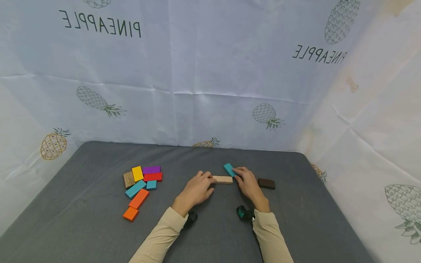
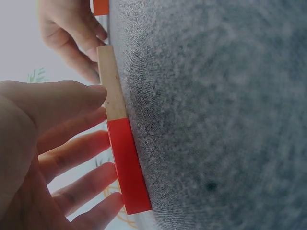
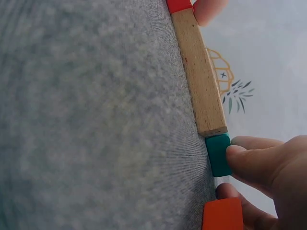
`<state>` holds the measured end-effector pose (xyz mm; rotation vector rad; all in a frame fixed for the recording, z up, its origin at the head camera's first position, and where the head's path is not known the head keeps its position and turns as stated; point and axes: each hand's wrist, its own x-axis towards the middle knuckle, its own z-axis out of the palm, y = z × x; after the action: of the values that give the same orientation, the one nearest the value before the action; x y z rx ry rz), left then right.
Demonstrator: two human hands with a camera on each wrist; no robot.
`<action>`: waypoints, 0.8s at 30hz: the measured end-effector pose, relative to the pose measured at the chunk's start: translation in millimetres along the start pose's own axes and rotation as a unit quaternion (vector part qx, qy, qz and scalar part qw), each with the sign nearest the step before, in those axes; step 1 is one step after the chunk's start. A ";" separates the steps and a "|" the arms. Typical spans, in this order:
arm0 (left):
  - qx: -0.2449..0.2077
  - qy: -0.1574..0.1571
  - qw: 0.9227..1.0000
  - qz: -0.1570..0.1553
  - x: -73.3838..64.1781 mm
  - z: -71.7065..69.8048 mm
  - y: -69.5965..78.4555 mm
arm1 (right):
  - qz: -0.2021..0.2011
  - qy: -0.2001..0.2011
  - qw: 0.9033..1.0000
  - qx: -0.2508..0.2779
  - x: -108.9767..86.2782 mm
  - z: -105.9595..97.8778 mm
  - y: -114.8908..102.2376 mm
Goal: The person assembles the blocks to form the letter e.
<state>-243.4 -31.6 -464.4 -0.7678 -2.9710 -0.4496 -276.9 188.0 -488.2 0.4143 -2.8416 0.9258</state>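
Note:
My right hand (image 1: 249,185) pinches one end of a teal block (image 1: 228,169) between thumb and finger. In the right wrist view, the teal block (image 3: 218,154) is right at the end of a plain wooden block (image 3: 199,72). My left hand (image 1: 196,190) rests its fingertips along the wooden block (image 1: 223,179) and a red block (image 2: 128,165), which lie end to end. In the head view the left hand hides this red block. An orange block (image 3: 223,214) is just beside the right fingers.
A dark brown block (image 1: 266,183) lies right of the right hand. At the left is a group of blocks: yellow (image 1: 137,174), purple (image 1: 151,170), red (image 1: 152,177), brown wood (image 1: 128,179), plus several teal and orange ones. A patterned cloth (image 1: 210,73) hangs behind the grey table (image 1: 98,233).

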 end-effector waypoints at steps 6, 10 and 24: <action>-0.002 0.000 1.000 0.002 -0.3 -0.1 0.0 | -0.013 -0.012 1.000 0.004 0.5 0.4 -0.3; -0.002 0.000 1.000 0.002 0.0 -0.2 0.0 | -0.017 -0.019 1.000 -0.007 0.7 -0.7 -1.5; -0.003 0.002 1.000 0.006 0.1 0.1 0.0 | -0.001 -0.032 0.999 0.006 -1.0 -6.5 -1.7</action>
<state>-243.5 -31.5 -464.4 -0.7841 -2.9612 -0.4577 -275.2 190.7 -482.2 0.4568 -2.8945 0.9453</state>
